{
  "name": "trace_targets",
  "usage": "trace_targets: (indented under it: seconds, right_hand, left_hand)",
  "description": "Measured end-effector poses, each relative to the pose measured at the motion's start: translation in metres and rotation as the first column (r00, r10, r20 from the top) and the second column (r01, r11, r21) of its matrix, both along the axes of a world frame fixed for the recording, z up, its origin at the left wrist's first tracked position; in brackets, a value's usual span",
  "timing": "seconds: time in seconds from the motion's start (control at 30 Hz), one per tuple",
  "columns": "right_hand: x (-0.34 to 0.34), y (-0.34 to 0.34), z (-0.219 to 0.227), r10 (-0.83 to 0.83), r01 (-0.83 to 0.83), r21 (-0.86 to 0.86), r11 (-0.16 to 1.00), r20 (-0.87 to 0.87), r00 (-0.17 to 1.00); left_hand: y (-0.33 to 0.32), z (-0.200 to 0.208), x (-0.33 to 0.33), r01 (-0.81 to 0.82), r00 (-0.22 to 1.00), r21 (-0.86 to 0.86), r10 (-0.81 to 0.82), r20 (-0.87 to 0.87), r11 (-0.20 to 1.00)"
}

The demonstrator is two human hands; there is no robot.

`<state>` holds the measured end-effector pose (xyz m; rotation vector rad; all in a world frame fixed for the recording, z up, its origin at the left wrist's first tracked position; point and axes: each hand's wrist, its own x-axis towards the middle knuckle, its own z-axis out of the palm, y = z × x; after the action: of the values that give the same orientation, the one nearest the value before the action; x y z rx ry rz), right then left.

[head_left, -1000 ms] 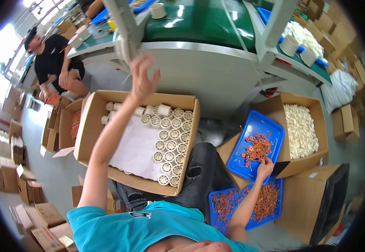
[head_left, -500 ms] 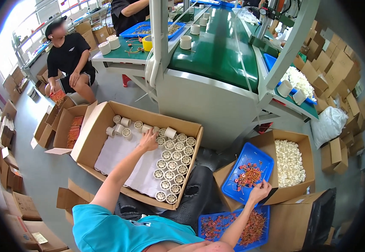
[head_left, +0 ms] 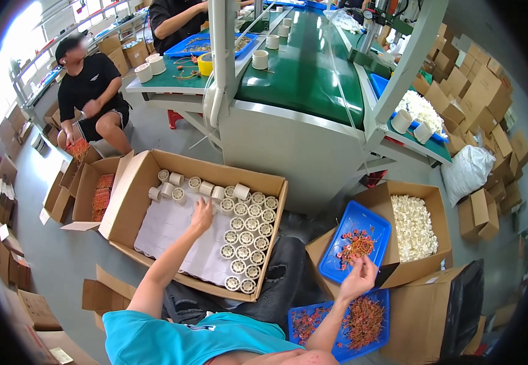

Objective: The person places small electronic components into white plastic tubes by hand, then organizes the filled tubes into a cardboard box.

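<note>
My left hand (head_left: 201, 217) reaches into a large cardboard box (head_left: 124, 210). Its fingers are stretched out over a pale paper sheet (head_left: 172, 234), just on my side of a few loose white plastic cylinders (head_left: 205, 188), and nothing shows in them. To the right of that hand, more white cylinders (head_left: 238, 266) stand upright in close rows, their slotted ends up. My right hand (head_left: 361, 278) is over the near edge of a blue tray (head_left: 377, 226), its fingers closed in a pinch beside small red parts with thin orange wires (head_left: 356, 242). What the pinch holds is too small to make out.
A lower blue tray (head_left: 384, 316) holds more wired parts. White plastic pieces (head_left: 414, 228) fill a carton at the right. Beyond the box stands a green conveyor (head_left: 303, 85) with a metal frame. A co-worker (head_left: 92, 91) sits at the far left, holding red-orange parts.
My left hand has drawn back from the loose cylinders toward me. The right hand has shifted from the tray's right edge toward the wired parts. The seated co-worker has raised a hand.
</note>
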<state>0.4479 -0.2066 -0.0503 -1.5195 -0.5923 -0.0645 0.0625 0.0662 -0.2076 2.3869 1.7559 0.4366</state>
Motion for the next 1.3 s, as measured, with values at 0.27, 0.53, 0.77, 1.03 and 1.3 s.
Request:
trace_targets:
  seconds: [0.27, 0.53, 0.77, 1.03, 1.3]
  right_hand:
    - [-0.101, 0.024, -0.009, 0.531, -0.572, 0.058, 0.818, -0.460, 0.712]
    - [-0.130, 0.056, 0.010, 0.728, -0.878, 0.106, 0.466, -0.610, 0.313]
    - [-0.129, 0.047, 0.022, 0.727, -0.814, 0.434, 0.386, -0.686, -0.021]
    - [-0.146, 0.033, 0.012, 0.703, -0.725, -0.305, 0.618, -0.200, 0.683]
    - [-0.123, 0.040, 0.073, 0.530, -0.529, -0.055, 0.847, -0.012, 0.848]
  left_hand:
    - [-0.081, 0.110, -0.004, 0.570, -0.003, -0.495, 0.604, 0.797, 0.656]
    - [-0.157, 0.170, 0.036, 0.619, 0.326, -0.409, 0.254, 0.911, 0.671]
    - [-0.162, 0.198, 0.038, 0.751, 0.370, -0.350, 0.083, 0.925, 0.560]
    - [-0.172, 0.195, 0.039, 0.587, 0.659, -0.574, 0.076, 0.749, 0.572]
    - [-0.168, 0.187, 0.063, 0.190, 0.673, 0.157, -0.244, 0.698, 0.969]
